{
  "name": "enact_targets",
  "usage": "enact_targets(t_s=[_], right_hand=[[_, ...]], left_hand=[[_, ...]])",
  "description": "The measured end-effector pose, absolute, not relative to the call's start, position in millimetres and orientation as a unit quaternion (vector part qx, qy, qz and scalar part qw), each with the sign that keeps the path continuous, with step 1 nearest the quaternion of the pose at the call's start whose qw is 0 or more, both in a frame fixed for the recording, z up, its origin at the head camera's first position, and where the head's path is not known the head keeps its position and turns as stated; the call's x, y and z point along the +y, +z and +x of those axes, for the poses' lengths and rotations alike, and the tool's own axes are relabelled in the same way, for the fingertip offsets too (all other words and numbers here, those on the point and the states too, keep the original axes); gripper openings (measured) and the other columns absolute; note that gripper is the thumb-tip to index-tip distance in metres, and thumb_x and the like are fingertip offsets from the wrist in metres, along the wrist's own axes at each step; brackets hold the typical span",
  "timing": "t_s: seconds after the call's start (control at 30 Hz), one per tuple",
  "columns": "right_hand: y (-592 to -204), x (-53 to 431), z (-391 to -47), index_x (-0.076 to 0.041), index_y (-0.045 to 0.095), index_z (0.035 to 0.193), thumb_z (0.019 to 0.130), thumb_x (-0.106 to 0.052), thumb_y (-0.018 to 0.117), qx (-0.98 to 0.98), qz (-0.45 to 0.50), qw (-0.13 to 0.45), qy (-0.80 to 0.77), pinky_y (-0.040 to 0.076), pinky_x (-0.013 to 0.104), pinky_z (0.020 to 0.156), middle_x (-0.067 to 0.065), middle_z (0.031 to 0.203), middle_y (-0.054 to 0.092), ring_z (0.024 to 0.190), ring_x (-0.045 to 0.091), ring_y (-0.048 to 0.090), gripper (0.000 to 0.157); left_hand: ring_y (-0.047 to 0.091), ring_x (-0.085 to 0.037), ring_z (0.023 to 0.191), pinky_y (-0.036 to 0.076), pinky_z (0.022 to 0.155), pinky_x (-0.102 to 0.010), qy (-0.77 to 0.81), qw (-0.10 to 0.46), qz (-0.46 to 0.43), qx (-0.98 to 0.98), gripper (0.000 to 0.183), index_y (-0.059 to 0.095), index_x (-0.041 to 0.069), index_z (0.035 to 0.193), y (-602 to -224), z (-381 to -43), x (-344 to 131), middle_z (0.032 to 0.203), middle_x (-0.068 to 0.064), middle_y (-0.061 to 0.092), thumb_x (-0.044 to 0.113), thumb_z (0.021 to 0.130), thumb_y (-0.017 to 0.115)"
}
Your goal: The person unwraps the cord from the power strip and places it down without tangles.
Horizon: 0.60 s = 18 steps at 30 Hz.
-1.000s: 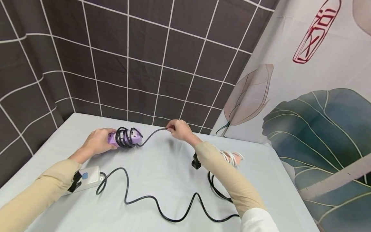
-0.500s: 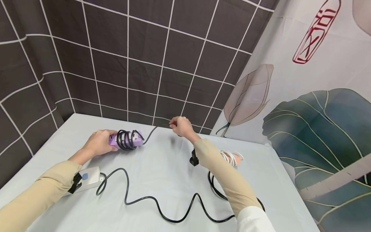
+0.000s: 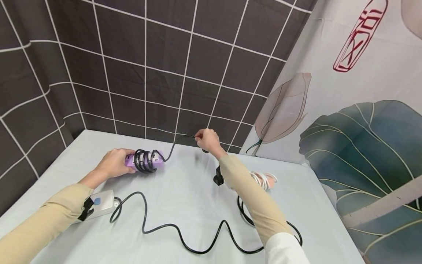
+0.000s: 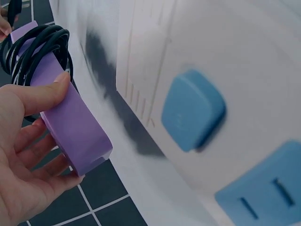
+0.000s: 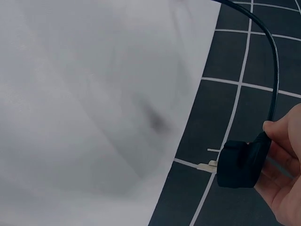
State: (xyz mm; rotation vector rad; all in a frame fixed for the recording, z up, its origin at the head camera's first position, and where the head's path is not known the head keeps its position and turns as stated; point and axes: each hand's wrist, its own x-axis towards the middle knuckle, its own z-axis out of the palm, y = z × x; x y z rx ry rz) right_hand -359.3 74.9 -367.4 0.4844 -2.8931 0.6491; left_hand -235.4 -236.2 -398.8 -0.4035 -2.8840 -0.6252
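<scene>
The power strip (image 4: 77, 122) in the left hand (image 3: 114, 162) is purple, its cord (image 4: 56, 37) black; the dark wall (image 3: 166, 47) beyond, white-gridded.

I see room between the purple power strip (image 4: 80, 127) and the loose front cable (image 3: 200, 253); the dark backdrop (image 3: 166, 86) blocks the rear.

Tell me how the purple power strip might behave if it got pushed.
The strip is likely stiff, since it's a straight block with no visible bend. It probably wouldn't roll easily, as its sides look flat. The cord wound around it might slip, because its loops look uneven.
</scene>
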Motion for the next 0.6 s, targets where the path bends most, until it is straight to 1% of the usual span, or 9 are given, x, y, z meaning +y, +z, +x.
enact_targets(t_s=[0.23, 0.47, 0.6], right_hand=[[-364, 74, -360, -0.012, 0.074, 0.092, 0.088, -0.015, 0.064, -0.963, 0.146, 0.084, 0.213, 0.043, 0.024, 0.059, 0.002, 0.080, 0.071, 0.067, 0.014, 0.061, 0.012], [-358, 72, -360, -0.011, 0.074, 0.093, 0.089, -0.015, 0.063, -0.961, 0.137, 0.100, 0.219, 0.045, 0.025, 0.059, 0.003, 0.081, 0.072, 0.068, 0.015, 0.063, 0.012], [-354, 72, -361, -0.011, 0.074, 0.093, 0.090, -0.015, 0.063, -0.956, 0.134, 0.118, 0.230, 0.043, 0.024, 0.056, 0.003, 0.082, 0.072, 0.066, 0.016, 0.063, 0.013]], left_hand=[[0.063, -0.041, 0.091, 0.049, 0.081, -0.055, -0.206, 0.081, -0.139, -0.965, 0.069, 0.060, -0.011, 0.119, -398, -234, -235, 0.110, -0.030, 0.065, 0.017, 0.062, 0.086], [0.064, -0.041, 0.091, 0.050, 0.081, -0.055, -0.204, 0.085, -0.146, -0.964, 0.069, 0.060, -0.010, 0.118, -401, -235, -235, 0.108, -0.030, 0.066, 0.017, 0.061, 0.087], [0.064, -0.042, 0.093, 0.050, 0.082, -0.056, -0.204, 0.086, -0.148, -0.964, 0.069, 0.061, -0.010, 0.118, -401, -235, -234, 0.109, -0.030, 0.066, 0.017, 0.060, 0.087]])
